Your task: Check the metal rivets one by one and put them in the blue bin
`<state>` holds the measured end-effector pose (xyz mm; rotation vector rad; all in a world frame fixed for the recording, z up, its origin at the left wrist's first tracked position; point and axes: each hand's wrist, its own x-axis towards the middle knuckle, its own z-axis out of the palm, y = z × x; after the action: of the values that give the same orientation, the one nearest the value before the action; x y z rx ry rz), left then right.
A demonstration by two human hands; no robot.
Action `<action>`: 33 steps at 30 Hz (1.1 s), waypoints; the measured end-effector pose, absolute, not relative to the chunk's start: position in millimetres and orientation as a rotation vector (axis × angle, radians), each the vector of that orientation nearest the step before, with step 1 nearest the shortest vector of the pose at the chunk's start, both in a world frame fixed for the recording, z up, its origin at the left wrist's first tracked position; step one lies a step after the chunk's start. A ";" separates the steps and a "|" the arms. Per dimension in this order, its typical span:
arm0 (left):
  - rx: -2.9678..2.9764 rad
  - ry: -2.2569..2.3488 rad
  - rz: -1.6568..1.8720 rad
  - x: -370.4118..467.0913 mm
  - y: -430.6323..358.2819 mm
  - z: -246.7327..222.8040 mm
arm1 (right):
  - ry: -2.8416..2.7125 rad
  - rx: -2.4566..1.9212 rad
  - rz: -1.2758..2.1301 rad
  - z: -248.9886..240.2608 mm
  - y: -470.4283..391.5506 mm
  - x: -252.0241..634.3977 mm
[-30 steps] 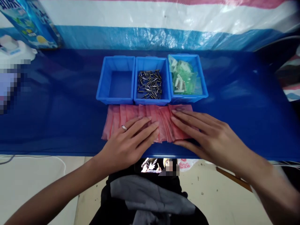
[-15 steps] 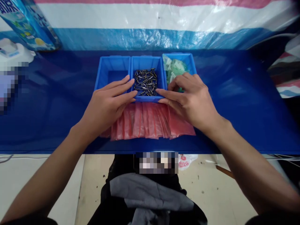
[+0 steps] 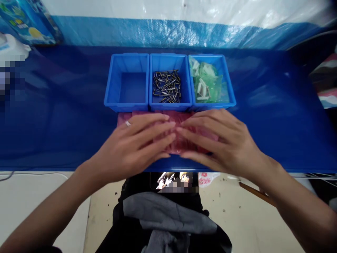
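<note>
Red bags: the row of red plastic bags (image 3: 179, 144) lies on the blue bench (image 3: 271, 105) near its front edge, overlapping side by side; much of it is hidden under the hands, so the number cannot be told.
Left hand: the left hand (image 3: 134, 147) comes in from 8 o'clock, a ring (image 3: 127, 123) on one finger; its fingers are long and slightly spread, laid across the bags.
Right hand: the right hand (image 3: 221, 138) comes in from 4 o'clock, fingers a little apart over the bags, tips just beside the left hand's.
Rivets: a heap of metal rivets (image 3: 168, 88) sits in the middle bin (image 3: 171, 105), at 12 o'clock from the bags.
Green packets: green plastic packets (image 3: 215, 84) and some white pieces (image 3: 202, 89) fill the right bin (image 3: 216, 105), between 1 and 2 o'clock.
Left bin: the left bin (image 3: 126, 105) stands between 10 and 11 o'clock, beside the middle one.
Blue pack: a blue printed pack (image 3: 28, 24) stands at 10 o'clock against the striped sheeting (image 3: 171, 33).
Lap: a grey cloth (image 3: 168, 211) lies at 6 o'clock.
</note>
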<state>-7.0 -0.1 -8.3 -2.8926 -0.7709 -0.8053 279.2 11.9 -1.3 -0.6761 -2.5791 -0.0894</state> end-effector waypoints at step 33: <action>-2.779 -1.314 -0.878 -48.7 -38.8 -38.8 | -2.725 -0.817 -0.188 -16.2 -10.7 253.5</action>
<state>-48.7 -38.8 -38.8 -2.7794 -1.3143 -0.8777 253.5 -10.7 -16.2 -0.8166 -2.7251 -0.1879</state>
